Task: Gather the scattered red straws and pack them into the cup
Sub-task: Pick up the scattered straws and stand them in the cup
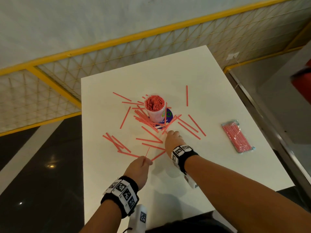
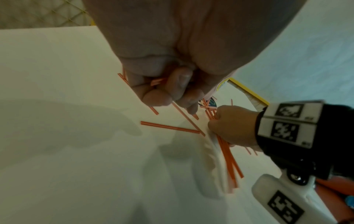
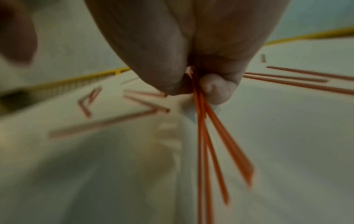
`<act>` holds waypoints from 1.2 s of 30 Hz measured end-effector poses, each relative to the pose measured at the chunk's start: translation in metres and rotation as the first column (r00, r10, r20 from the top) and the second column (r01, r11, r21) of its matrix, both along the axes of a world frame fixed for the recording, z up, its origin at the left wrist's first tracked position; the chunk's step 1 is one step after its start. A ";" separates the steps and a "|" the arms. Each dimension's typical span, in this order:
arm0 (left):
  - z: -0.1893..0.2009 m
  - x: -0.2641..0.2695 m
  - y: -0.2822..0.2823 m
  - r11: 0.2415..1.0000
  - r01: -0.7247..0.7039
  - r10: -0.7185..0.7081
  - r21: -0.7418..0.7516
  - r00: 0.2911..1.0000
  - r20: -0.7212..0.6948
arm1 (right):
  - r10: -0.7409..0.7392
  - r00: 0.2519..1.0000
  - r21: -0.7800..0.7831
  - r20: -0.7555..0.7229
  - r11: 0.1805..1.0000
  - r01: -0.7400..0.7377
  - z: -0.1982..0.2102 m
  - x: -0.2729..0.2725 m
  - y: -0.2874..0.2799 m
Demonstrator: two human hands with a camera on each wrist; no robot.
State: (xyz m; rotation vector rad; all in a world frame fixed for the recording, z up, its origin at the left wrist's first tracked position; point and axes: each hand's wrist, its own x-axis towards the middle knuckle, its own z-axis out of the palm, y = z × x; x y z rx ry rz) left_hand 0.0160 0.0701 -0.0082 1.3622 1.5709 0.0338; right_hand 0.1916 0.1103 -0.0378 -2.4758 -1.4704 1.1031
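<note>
My right hand [image 1: 173, 140] grips a small bunch of thin red straws [image 3: 208, 136], fingers [image 3: 216, 89] curled round them. My left hand [image 1: 140, 167] pinches one straw [image 1: 147, 152]. The cup [image 1: 154, 109], near the bench's [image 1: 218, 165] middle and packed nearly full, stands just beyond the right hand, the nearer one. Loose straws [image 1: 149, 140] lie criss-cross around it.

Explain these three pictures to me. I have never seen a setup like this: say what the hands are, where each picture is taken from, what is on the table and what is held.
No machine here: a person works bare-handed, wearing wristbands with printed markers. The big picture comes from a head camera; the other two from cameras on each wrist. On the white table stands a cup packed with red straws, loose straws scattered around it, and a sealed packet of straws to the right. The left hand pinches straws in its grip; the right hand holds a small bundle.
</note>
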 end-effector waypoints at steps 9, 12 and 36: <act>0.014 0.052 0.012 0.972 -0.199 0.216 -0.121 0.965 0.148 | -0.166 0.859 -0.118 -0.484 0.985 0.124 0.018 0.040 -0.007; 0.027 0.069 0.012 0.991 -0.077 0.095 -0.114 0.982 0.163 | -0.245 0.766 -0.112 -0.594 0.968 0.223 0.029 0.040 -0.015; 0.030 0.081 0.013 0.910 0.315 -0.308 0.268 0.949 -0.067 | -0.422 0.524 -0.064 -0.740 0.819 0.570 0.069 0.045 -0.006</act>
